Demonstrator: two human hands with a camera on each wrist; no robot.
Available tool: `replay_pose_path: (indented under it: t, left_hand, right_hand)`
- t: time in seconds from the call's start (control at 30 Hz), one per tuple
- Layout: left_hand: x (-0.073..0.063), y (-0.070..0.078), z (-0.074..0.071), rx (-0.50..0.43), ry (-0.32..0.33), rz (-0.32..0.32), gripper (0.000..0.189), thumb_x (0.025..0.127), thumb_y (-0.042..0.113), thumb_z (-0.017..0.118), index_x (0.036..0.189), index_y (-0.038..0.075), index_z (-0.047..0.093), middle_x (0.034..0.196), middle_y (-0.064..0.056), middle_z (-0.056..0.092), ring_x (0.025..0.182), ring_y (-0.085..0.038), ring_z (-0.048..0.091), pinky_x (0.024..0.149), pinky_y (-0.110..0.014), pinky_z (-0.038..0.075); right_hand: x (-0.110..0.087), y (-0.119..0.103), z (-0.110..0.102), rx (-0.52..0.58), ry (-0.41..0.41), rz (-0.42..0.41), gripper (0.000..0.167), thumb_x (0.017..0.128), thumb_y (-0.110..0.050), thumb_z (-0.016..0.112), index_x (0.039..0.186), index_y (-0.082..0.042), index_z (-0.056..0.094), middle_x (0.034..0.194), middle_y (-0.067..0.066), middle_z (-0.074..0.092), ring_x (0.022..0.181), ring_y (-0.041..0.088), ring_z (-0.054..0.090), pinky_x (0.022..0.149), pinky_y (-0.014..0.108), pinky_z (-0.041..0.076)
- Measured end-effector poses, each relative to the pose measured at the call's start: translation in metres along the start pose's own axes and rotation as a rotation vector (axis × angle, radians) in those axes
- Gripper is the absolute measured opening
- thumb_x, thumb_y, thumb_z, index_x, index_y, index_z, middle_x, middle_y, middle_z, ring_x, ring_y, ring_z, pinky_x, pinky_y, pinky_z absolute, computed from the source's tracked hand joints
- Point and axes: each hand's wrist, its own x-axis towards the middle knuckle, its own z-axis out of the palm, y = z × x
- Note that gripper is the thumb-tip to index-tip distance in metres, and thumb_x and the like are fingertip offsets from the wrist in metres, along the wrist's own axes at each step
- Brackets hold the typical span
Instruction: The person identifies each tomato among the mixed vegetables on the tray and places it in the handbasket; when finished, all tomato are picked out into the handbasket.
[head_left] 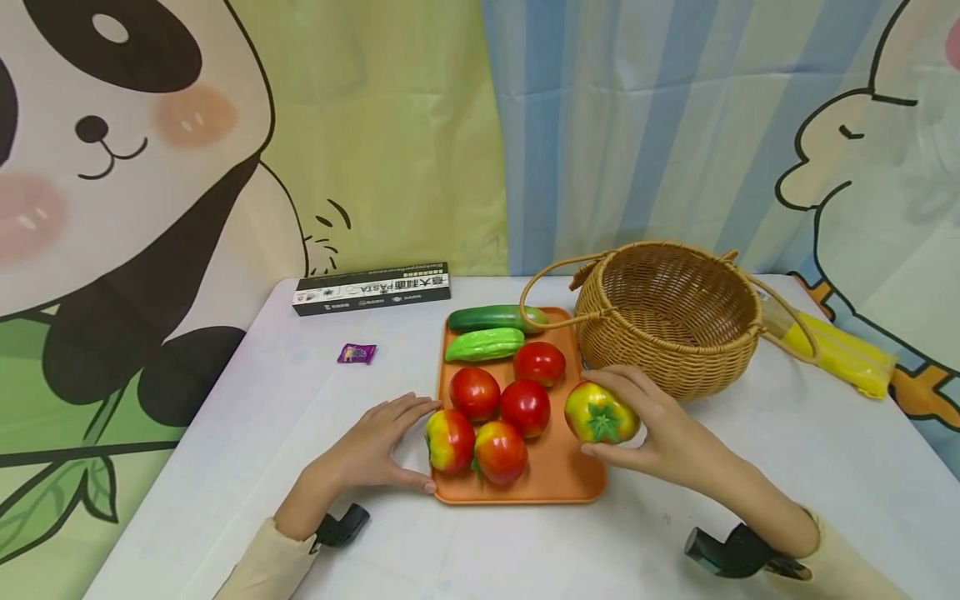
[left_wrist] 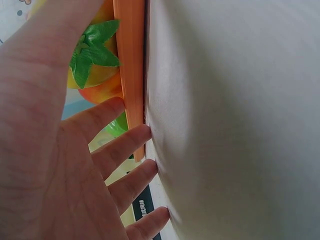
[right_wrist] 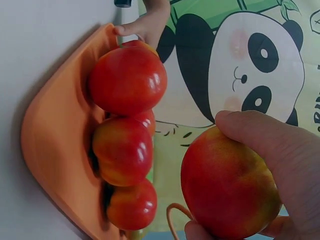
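Observation:
My right hand (head_left: 667, 433) grips a red-and-yellow tomato (head_left: 585, 407) with a green star-shaped leaf top, held over the right side of the orange tray (head_left: 566, 479). In the right wrist view, thumb and fingers wrap round this tomato (right_wrist: 227, 185), its red side showing. Fingers spread, my left hand (head_left: 375, 446) rests at the tray's left edge; in the left wrist view its fingertips lie along the tray's side wall (left_wrist: 131, 65). Several more tomatoes (head_left: 525, 408) sit on the tray. Behind them lie a dark green cucumber (head_left: 487, 318) and a lighter green, ridged gourd (head_left: 483, 344).
A wicker basket (head_left: 667, 358) with two side handles stands behind the tray at the right, one handle reaching over the tray's corner. Beside it lies a yellow packet (head_left: 847, 354). A black pasta box (head_left: 371, 289) and a small purple wrapped sweet (head_left: 357, 353) are at the back left.

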Motion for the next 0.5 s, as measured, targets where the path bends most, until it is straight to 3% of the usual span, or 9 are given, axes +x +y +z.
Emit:
replay_pose_path:
  t: [0.5]
  left_hand:
    - [0.000, 0.000, 0.000, -0.001, 0.004, 0.002, 0.108, 0.062, 0.077, 0.072, 0.149, 0.022, 0.040, 0.153, -0.006, 0.039, 0.143, -0.034, 0.030, 0.114, -0.060, 0.023]
  right_hand:
    - [0.007, -0.001, -0.025, -0.047, 0.092, 0.049, 0.080, 0.065, -0.011, 0.090, 0.136, -0.010, 0.052, 0.126, 0.006, 0.051, 0.103, 0.014, 0.053, 0.079, 0.023, 0.055]
